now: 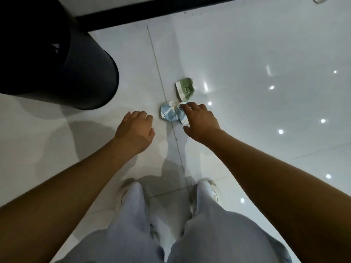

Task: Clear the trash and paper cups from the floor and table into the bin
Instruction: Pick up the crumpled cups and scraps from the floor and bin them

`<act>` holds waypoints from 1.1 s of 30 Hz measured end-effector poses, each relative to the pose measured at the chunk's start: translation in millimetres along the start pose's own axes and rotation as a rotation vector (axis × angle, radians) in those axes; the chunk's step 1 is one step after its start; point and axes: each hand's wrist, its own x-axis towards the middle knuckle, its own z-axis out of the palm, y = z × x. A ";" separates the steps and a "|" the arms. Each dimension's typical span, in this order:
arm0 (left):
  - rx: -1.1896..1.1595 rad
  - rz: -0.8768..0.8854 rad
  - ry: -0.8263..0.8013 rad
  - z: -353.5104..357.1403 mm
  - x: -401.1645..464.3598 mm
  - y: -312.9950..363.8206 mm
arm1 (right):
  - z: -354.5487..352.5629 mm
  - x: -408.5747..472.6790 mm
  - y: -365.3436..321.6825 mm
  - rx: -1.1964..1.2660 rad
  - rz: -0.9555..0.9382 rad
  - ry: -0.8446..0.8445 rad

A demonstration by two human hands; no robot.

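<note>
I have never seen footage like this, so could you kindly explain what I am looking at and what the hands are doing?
This is one picture from a camera worn on a person's head, looking down at their own arms, legs and shoes. No robot is involved. On the glossy white floor lie a crumpled blue paper cup and a flattened green paper cup. The right hand reaches the blue cup, its fingers touching it. The left hand hovers, holding nothing. The dark bin stands to the left.

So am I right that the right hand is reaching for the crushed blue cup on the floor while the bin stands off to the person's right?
Not quite: the head view shows the bin on the person's left. The rest holds: the right hand reaches for the crushed blue cup on the floor.
</note>
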 end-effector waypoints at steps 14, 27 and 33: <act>0.015 0.181 0.146 25.3 87.7 -4.9 | 59.0 62.2 22.5 -0.107 -0.112 0.001; -0.299 0.214 0.168 23.1 81.2 4.0 | 23.2 58.6 1.9 0.367 -0.089 0.220; -0.300 0.210 0.278 24.2 76.0 7.1 | 13.2 58.4 -20.9 0.479 -0.070 0.249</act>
